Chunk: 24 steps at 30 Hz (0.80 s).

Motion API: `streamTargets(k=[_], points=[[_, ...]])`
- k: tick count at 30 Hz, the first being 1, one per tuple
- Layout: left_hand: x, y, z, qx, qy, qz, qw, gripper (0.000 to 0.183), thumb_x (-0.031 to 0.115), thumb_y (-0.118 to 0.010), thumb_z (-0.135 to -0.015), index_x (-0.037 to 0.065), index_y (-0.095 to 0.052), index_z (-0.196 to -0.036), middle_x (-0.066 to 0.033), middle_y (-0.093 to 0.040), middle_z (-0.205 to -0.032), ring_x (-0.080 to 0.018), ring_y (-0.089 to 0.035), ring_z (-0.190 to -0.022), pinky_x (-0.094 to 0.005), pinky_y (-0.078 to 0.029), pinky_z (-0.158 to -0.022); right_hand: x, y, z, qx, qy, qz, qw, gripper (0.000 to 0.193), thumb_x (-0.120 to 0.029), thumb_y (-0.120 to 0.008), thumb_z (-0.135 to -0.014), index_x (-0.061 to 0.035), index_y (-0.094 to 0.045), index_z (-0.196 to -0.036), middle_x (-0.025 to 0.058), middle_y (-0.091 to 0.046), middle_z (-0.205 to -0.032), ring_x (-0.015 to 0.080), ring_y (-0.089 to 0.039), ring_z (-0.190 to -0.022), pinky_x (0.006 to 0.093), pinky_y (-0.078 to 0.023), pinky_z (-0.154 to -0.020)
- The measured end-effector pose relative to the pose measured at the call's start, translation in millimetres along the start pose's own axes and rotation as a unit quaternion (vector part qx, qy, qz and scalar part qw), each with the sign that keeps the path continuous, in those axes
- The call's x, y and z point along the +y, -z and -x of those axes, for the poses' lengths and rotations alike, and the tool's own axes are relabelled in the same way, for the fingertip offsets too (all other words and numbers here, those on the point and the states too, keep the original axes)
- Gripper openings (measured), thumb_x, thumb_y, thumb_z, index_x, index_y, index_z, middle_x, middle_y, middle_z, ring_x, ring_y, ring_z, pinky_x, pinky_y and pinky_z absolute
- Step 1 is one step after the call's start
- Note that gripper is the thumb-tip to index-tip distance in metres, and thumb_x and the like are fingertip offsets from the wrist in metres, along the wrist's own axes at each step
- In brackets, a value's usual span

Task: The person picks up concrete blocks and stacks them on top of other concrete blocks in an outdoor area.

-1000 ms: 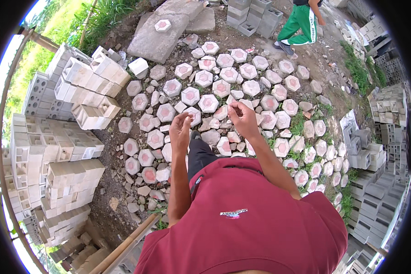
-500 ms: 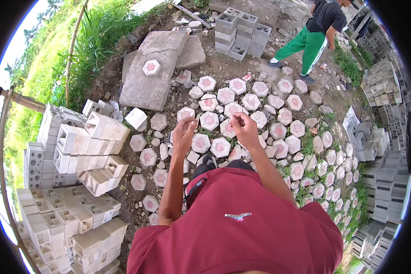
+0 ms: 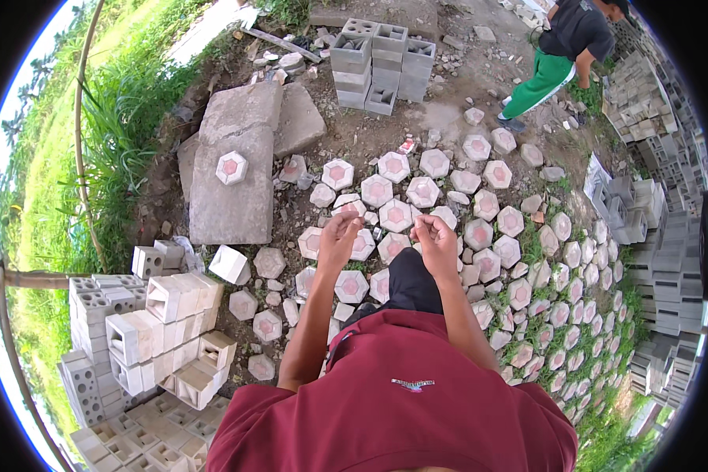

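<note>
Both of my hands are raised in front of me over hexagonal concrete pavers laid loosely on the ground. My left hand [image 3: 341, 237] is loosely closed, its fingers curled toward the thumb, and nothing shows in it. Opposite it, my right hand [image 3: 436, 242] has thumb and fingertips drawn together, also with nothing visible in it. A gap separates the two hands. Beneath and between them lie a pale paver with a pink centre [image 3: 395, 215] and another pink-centred paver [image 3: 393, 247]. Neither hand touches a paver.
A cracked concrete slab [image 3: 232, 197] at the left carries a single hexagonal paver [image 3: 231, 167]. Hollow blocks [image 3: 165, 315] are stacked at the near left, more blocks [image 3: 354, 67] at the back. A person in green trousers [image 3: 547, 75] bends at the far right. Grass [image 3: 145, 110] borders the left.
My view has shifted, and the slab and block stacks sit further left and lower. One of my knees has come up between my hands. The other person has bent further down.
</note>
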<state>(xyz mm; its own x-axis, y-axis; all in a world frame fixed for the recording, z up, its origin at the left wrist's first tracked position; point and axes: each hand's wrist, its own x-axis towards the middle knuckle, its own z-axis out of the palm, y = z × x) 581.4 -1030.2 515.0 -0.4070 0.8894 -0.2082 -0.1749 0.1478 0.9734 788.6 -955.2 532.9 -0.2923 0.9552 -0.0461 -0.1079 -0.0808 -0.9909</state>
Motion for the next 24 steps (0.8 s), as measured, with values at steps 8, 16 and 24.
streamTargets(k=[8, 16, 24], points=[[16.8, -15.3, -158.6, 0.023, -0.007, -0.09, 0.996, 0.026, 0.017, -0.056, -0.097, 0.0, -0.058, -0.116, -0.0093, -0.068, -0.108, -0.0145, -0.064, -0.098, -0.0288, -0.05, -0.081, 23.8, 1.9, -180.4, -0.039, -0.019, 0.048, 0.998, 0.016, -0.013, -0.06, -0.093, 0.0024, -0.062, -0.099, 0.0031, -0.065, -0.081, 0.0074, -0.06, -0.071, 0.0224, -0.049, -0.065], [65.2, -24.6, -271.6, 0.101, -0.044, -0.023, 0.994, 0.027, 0.016, -0.055, -0.097, -0.001, -0.057, -0.118, -0.0087, -0.067, -0.11, -0.0155, -0.064, -0.098, -0.0283, -0.049, -0.083, -1.2, -26.6, -363.3, -0.114, -0.009, 0.093, 0.989, 0.02, -0.018, -0.061, -0.092, 0.002, -0.063, -0.097, 0.003, -0.065, -0.079, 0.0078, -0.06, -0.071, 0.0241, -0.048, -0.066], [86.0, -9.8, -380.6, 0.116, -0.011, -0.029, 0.993, 0.026, 0.016, -0.057, -0.096, 0.0, -0.059, -0.116, -0.0071, -0.068, -0.107, -0.0129, -0.063, -0.097, -0.0245, -0.048, -0.08, 6.6, -71.5, -463.2, -0.133, -0.011, 0.049, 0.99, 0.018, -0.015, -0.06, -0.092, 0.002, -0.063, -0.097, 0.0037, -0.066, -0.08, 0.0087, -0.061, -0.072, 0.0236, -0.049, -0.068]])
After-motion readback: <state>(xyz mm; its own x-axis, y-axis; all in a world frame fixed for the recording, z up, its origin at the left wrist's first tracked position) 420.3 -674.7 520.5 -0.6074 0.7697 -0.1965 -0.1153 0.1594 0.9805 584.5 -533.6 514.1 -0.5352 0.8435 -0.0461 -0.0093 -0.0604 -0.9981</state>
